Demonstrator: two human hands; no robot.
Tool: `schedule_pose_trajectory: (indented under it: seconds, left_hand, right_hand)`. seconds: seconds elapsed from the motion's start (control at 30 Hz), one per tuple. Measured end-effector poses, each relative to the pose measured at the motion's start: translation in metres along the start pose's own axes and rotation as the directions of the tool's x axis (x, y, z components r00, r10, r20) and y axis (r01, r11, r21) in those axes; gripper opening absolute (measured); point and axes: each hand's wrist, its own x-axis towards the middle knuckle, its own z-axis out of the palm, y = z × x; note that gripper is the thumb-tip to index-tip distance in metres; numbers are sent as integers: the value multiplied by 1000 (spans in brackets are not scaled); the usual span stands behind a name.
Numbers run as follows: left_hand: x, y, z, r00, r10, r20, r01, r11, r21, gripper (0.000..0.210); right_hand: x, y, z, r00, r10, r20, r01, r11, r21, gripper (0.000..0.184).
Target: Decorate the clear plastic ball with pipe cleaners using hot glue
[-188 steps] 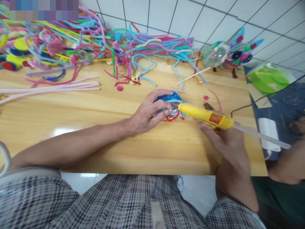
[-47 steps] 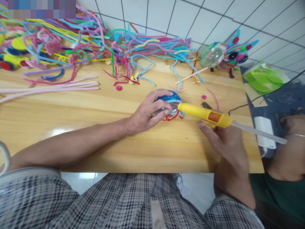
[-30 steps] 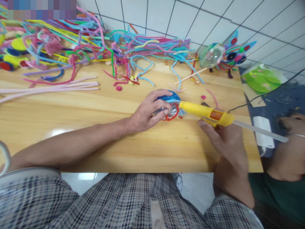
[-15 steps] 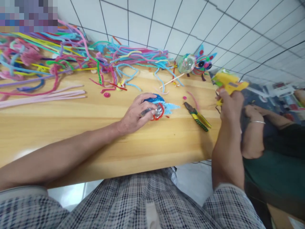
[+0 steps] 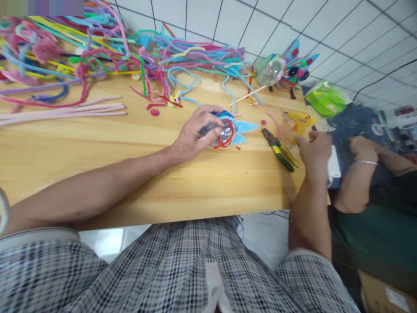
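Observation:
My left hand (image 5: 203,132) rests on the wooden table, its fingers wrapped round a clear plastic piece (image 5: 225,131). A red pipe cleaner edges that piece, dark blue covers its far side, and two pointed light-blue fuzzy shapes (image 5: 246,126) stick out to the right. At the table's right end, my right hand (image 5: 315,148) is curled at the handle of a yellow glue gun (image 5: 301,121), which is low over or on the tabletop. My fingers partly hide that grip. Between the hands lie pliers (image 5: 279,150) with yellow-green handles.
Many coloured pipe cleaners (image 5: 202,52) are heaped along the wall. A finished-looking fuzzy figure (image 5: 296,73) stands beside a clear ball (image 5: 275,69) at the back. A green packet (image 5: 327,99) is at the far right corner. Another person's arm (image 5: 356,174) is on the right.
My right hand has lowered the glue gun from the air to the table's right end. The left hand keeps its hold on the plastic piece. The view has shifted slightly.

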Motion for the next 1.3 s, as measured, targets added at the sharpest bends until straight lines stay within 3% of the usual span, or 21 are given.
schedule_pose_trajectory:
  seconds: [0.1, 0.2, 0.27, 0.33, 0.6, 0.73, 0.9, 1.0, 1.13, 1.3]
  left_hand:
    - [0, 0, 1, 1000, 0, -19, 0, 999, -34, 29]
    - [1, 0, 2, 1000, -15, -17, 14, 999, -33, 31]
    - [1, 0, 1, 1000, -10, -14, 9, 999, -32, 32]
    - [1, 0, 1, 1000, -4, -4, 4, 1000, -26, 33]
    - [0, 2, 4, 1000, 1, 6, -1, 1000, -23, 34]
    - [0, 4, 6, 1000, -6, 4, 6, 1000, -25, 38]
    - [0, 8, 4, 1000, -7, 29, 8, 1000, -26, 39]
    - [0, 9, 4, 999, 49, 16, -49, 999, -23, 29]
    - [0, 6, 5, 996, 90, 0, -89, 995, -33, 23]
    - [-2, 3, 4, 998, 59, 12, -58, 996, -65, 27]
  right_hand:
    - [-40, -39, 2, 999, -49, -1, 49, 998, 45, 20]
    - [-76, -92, 21, 940, -224, 258, 162, 957, 241, 9]
    - [-89, -119, 35, 910, -255, 328, 163, 945, 283, 5]
    - [-94, -134, 46, 908, -239, 345, 150, 953, 265, 5]
    - [-96, -132, 54, 896, -229, 380, 155, 964, 215, 11]
    - [-107, -131, 43, 918, -165, 361, 52, 952, 303, 17]
    - [-116, -132, 17, 952, -121, 281, -87, 775, 626, 26]
    - [-114, -138, 2, 970, -91, 227, -104, 685, 721, 23]
    - [-110, -153, -7, 974, -90, 210, -99, 660, 744, 26]
    - [-115, -163, -2, 962, -92, 256, -138, 646, 751, 23]
